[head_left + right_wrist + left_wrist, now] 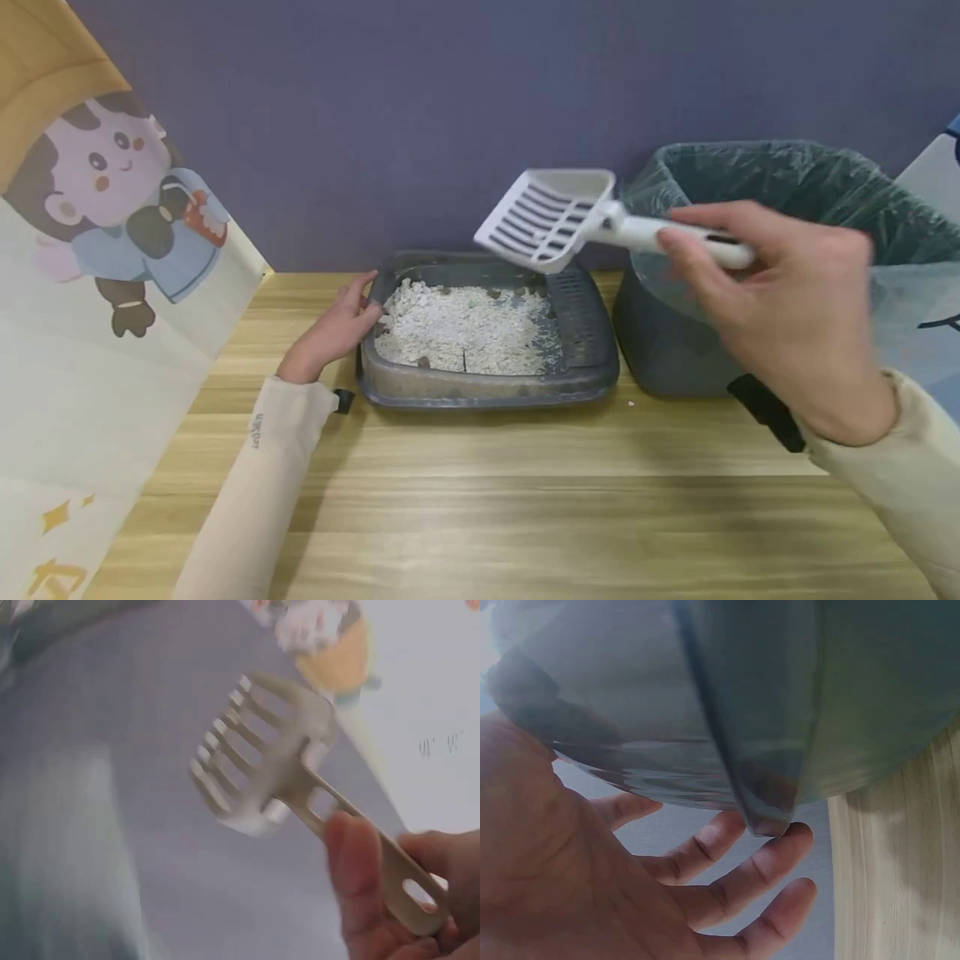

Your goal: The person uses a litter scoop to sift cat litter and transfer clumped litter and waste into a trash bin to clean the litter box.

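Observation:
My right hand (pixel 795 308) grips the handle of a white slotted litter scoop (pixel 543 218) in the head view, thumb and fingers round its handle. The scoop hangs above the right back part of a grey litter box (pixel 487 392), near the bin. In the right wrist view the slotted scoop head (pixel 262 750) shows with nothing on it. Pale granular litter (pixel 468 329) with a few darker clumps lies in the box. My left hand (pixel 333 329) rests against the box's left rim; in the left wrist view its fingers (pixel 757 870) extend loosely along the outside wall.
A grey bin (pixel 667 358) lined with a clear plastic bag (pixel 802 158) stands right of the litter box. Behind is a blue-purple wall (pixel 375 108); a white panel with a cartoon figure (pixel 142 200) stands at left. A small white crumb (pixel 631 403) lies on the wooden surface (pixel 480 500).

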A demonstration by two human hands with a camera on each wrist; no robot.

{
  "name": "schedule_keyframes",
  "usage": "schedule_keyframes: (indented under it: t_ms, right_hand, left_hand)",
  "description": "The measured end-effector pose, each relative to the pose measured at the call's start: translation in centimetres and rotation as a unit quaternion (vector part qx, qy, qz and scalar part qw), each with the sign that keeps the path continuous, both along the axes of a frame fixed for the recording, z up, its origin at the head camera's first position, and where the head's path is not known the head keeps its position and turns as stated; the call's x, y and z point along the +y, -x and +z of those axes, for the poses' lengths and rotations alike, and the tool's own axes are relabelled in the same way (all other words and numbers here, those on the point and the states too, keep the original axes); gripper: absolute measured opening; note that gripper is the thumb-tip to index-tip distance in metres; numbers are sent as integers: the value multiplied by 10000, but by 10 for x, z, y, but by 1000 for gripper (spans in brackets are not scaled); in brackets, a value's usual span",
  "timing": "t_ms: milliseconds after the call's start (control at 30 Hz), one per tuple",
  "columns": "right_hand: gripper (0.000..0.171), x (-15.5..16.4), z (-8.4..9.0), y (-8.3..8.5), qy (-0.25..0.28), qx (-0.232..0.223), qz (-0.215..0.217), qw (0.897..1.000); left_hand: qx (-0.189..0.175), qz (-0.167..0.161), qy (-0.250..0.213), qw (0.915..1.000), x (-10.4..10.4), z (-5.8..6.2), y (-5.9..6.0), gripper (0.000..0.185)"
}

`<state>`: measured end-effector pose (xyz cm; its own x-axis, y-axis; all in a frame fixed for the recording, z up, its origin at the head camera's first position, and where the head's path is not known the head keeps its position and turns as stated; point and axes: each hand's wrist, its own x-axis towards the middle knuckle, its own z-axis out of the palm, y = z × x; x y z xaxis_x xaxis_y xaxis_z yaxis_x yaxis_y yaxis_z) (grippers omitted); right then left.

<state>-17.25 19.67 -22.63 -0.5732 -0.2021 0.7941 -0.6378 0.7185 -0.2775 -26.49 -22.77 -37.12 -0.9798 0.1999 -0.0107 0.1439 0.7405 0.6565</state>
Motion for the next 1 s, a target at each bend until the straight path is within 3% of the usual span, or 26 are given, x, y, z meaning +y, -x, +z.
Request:
schedule_keyframes:
  t_ms: [67, 167, 300, 400, 500, 667, 800, 867, 1000]
  right_hand:
    - [23, -21, -5, 2, -771, -327, 58, 9965]
    - [25, -44, -14, 12, -1404, -1214, 129, 9825]
    - [30, -60, -29, 36, -1841, -2118, 176, 9596]
    - [34, -70, -39, 52, -1996, -2499, 226, 9472]
    - [36, -79, -46, 66, -2122, -2495, 224, 9446]
    - [56, -89, -55, 87, -2312, -2158, 163, 9485]
    - [58, -89, -65, 96, -2419, -2158, 28, 9460]
    - [58, -86, -70, 97, -2647, -2244, -20, 9379]
    - [52, -81, -80, 99, -3126, -2691, -6, 9110]
  left_hand:
    - [26, -2, 6, 10000, 1, 0, 1, 66]
    - [58, -25, 9, 10000, 2, 1, 1, 66]
    - [67, -19, 2, 10000, 5, 2, 1, 66]
    - [35, 1, 20, 10000, 5, 2, 2, 66]
    - [-14, 17, 1, 10000, 6, 2, 2, 66]
    - [-74, 74, -1, 9999, 3, 2, 1, 65]
    - [-132, 64, -11, 9999, 3, 2, 1, 65]
    - [-157, 55, -22, 9999, 3, 3, 1, 65]
    - [-180, 22, -34, 9998, 2, 4, 0, 65]
